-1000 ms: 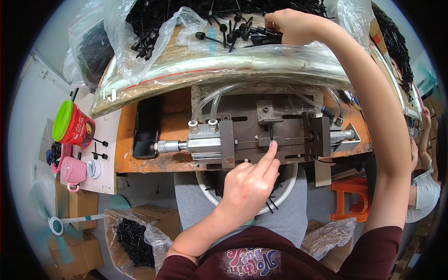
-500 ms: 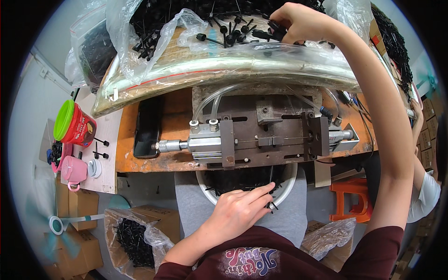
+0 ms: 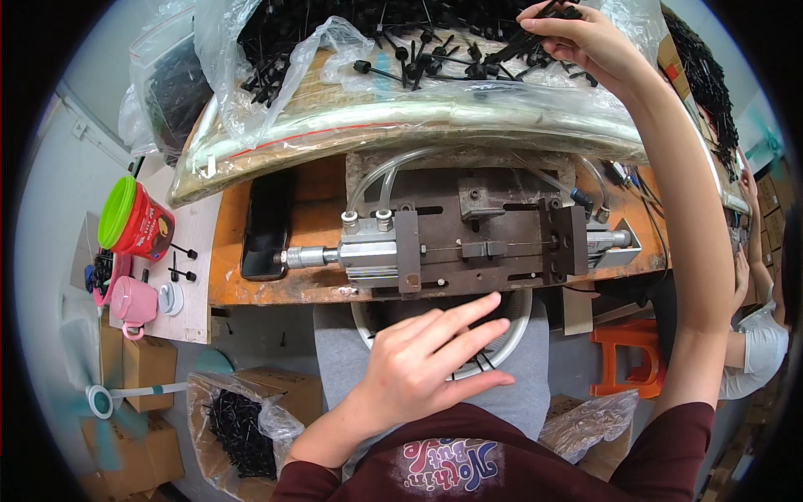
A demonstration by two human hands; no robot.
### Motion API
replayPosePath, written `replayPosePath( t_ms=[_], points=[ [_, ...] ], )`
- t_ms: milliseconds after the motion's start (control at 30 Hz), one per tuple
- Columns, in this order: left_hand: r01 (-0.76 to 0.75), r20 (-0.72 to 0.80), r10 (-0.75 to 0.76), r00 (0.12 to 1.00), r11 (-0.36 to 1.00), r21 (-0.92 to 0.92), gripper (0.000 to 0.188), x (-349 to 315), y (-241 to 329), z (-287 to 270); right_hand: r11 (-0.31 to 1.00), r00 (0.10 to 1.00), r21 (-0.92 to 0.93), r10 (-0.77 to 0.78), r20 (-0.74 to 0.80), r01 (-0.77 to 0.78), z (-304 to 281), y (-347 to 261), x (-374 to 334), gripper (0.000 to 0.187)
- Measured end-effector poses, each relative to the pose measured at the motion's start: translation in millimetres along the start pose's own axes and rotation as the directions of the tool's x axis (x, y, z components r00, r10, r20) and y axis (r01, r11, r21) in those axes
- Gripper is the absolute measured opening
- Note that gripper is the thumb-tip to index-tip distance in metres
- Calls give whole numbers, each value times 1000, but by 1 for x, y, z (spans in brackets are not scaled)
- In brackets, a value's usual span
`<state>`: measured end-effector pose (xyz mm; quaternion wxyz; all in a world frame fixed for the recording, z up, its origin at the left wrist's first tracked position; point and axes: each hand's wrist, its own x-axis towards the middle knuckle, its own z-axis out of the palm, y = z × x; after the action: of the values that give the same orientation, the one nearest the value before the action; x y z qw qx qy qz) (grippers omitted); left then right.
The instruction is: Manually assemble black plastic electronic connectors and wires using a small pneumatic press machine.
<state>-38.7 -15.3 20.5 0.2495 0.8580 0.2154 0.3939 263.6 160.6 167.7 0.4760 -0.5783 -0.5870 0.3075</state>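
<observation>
My right hand [image 3: 595,48] is raised over the far heap, its thumb and fingers closed on several black pins [image 3: 548,18]. More loose black pins with round collars [image 3: 418,58] lie below it on the plastic-covered ledge. Over a white basket [image 3: 520,322] in my lap, my left hand [image 3: 422,356] is held with its fingers spread. A few thin black pieces show beneath those fingers; the hand hides much of the basket. Between my hands sits a metal clamping fixture [image 3: 456,268] with pneumatic cylinders, a thin rod lying across its middle.
A dark phone [image 3: 266,226] lies left of the fixture on the orange bench [image 3: 226,259]. Farther left stand a red tub [image 3: 150,226] and a pink cup [image 3: 134,301]. A bagged carton [image 3: 242,427] holds black pieces below. At right are an orange stool [image 3: 615,360] and another person's arm [image 3: 757,226].
My right hand has lifted up and to the right from the heap with black pins in it. My left hand has shifted slightly right, its fingers spreading wider.
</observation>
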Motion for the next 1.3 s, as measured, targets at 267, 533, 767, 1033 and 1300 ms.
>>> replayPosePath(
  t_ms=[267, 533, 767, 1033, 1300],
  points=[
    [-83, -192, 90, 977, 996, 42, 52, 18, 1, -7, 973, 989, 221, -31, -146, 64, -33, 4, -9, 7],
    [39, -321, 12, 947, 988, 152, 45, 20, -2, -13, 964, 974, 201, -135, -181, 171, -5, -1, -15, 9],
    [29, -357, 17, 934, 992, 122, 45, 36, -10, -7, 896, 967, 404, -94, -237, 186, -8, -9, -25, 8],
    [23, -452, -125, 883, 974, -225, 52, 48, -8, -11, 913, 879, -71, -406, -252, 401, 58, -19, -114, 26],
    [91, -193, -176, 965, 920, -380, 48, 23, 9, -9, 328, 485, -537, -856, 179, 777, 101, 50, -215, 44]
  ],
)
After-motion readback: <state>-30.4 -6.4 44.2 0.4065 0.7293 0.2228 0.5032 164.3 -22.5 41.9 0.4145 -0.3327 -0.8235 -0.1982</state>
